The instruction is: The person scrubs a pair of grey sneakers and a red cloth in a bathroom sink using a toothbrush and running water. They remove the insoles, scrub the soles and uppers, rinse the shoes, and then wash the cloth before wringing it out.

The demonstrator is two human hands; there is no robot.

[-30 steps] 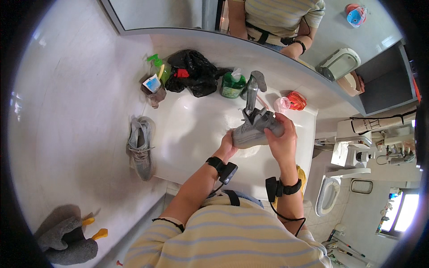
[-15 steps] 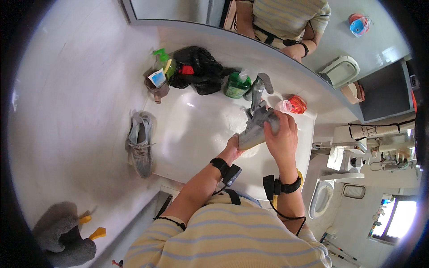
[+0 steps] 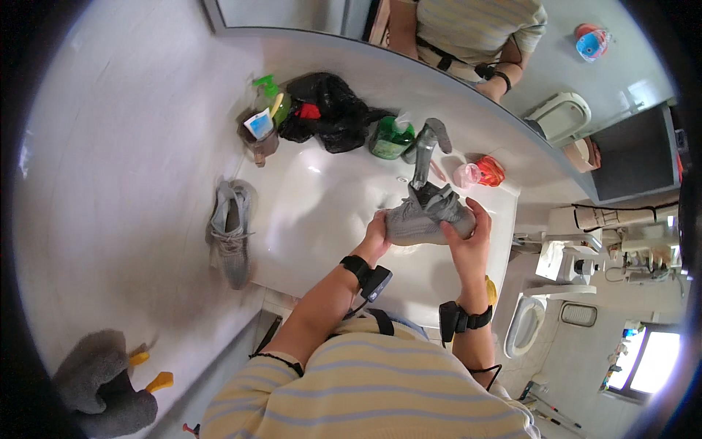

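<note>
Between my hands is a grey lace-up sneaker (image 3: 424, 222), held over the white sink (image 3: 307, 241) just under the faucet (image 3: 428, 146). Its opening and laces face the faucet, whose spout meets the shoe's opening. My left hand (image 3: 375, 238) grips one end of it. Around the other end, my right hand (image 3: 472, 238) has its thumb on the near side and its fingers on the far side. A matching grey sneaker (image 3: 232, 234) rests on the counter left of the sink.
Along the sink's back stand a green pump bottle (image 3: 268, 95), a brown cup (image 3: 261, 139), a black plastic bag (image 3: 329, 110), a green bottle (image 3: 391, 137), a pink cup (image 3: 466, 175) and a red packet (image 3: 490, 170). Grey cloth items (image 3: 110, 388) lie at lower left. A mirror (image 3: 468, 44) spans the back.
The sneaker has turned from a tilted position to nearly level, its opening now under the spout. My right hand has shifted slightly down and round to its right end.
</note>
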